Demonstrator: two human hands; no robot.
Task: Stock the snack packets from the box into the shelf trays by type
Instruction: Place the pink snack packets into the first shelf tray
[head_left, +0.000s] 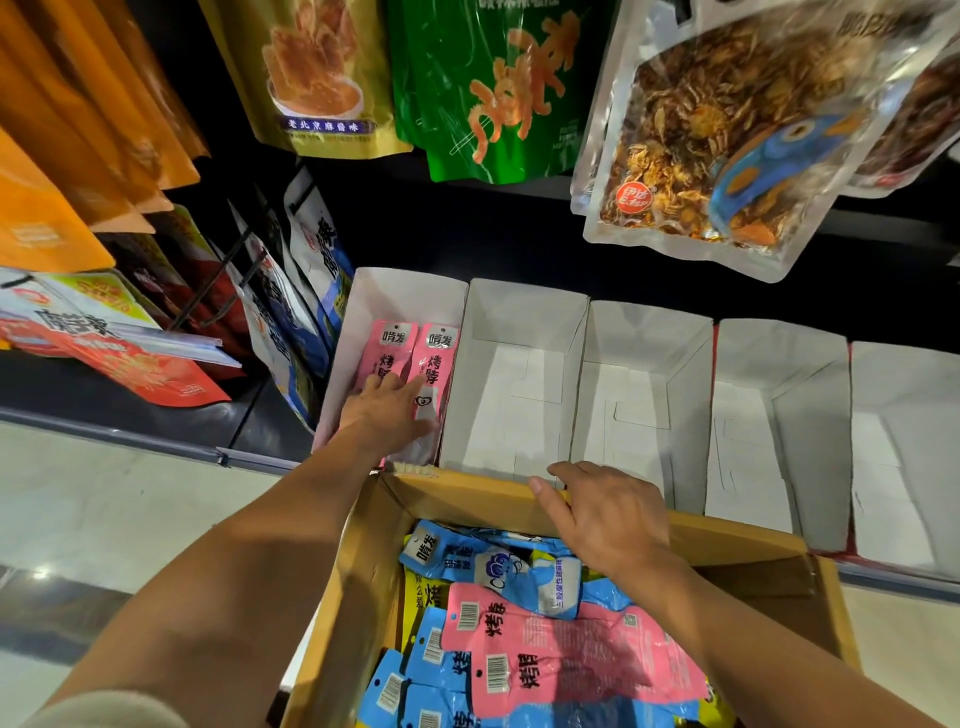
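Left grip (387, 410), fingers straight and holding nothing, presses on the pink snack packets (410, 353) in the leftmost shelf tray (384, 293), centre-left of frame. Right grip (608, 514), fingers relaxed, rests on the far rim of the cardboard box (358, 571), bottom centre.

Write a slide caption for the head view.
Left hand rests on pink packets in the leftmost tray; right hand rests on the cardboard box rim.
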